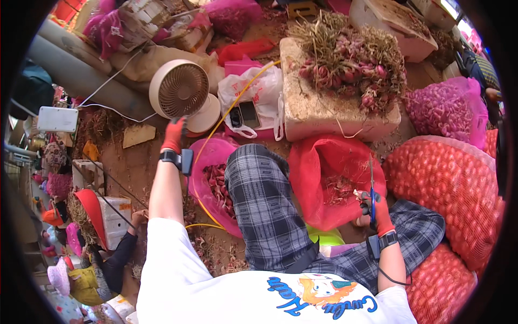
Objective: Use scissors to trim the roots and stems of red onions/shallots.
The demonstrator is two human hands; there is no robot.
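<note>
My left hand (173,136), in a red glove with dark fingertips, reaches out to the lower edge of a cream desk fan (182,90). Its fingers are stretched toward the fan, and nothing shows in them; whether they touch it I cannot tell. My right hand (381,211), also gloved, is closed on blue-handled scissors (372,201) with the blades pointing away from me. It is over the near right rim of a red mesh bag (307,189) with shallots and dry scraps inside. Between my left forearm and knee stands a pink bag (197,162) of shallots (217,186).
Bunched shallots (350,65) with dry stalks lie on a foam box (318,119) ahead. Full red mesh sacks (442,183) crowd the right. A white plastic bag (264,86) carries a phone (248,114). A yellow cord (216,127) crosses the pink bag. Another person (86,278) works at far left.
</note>
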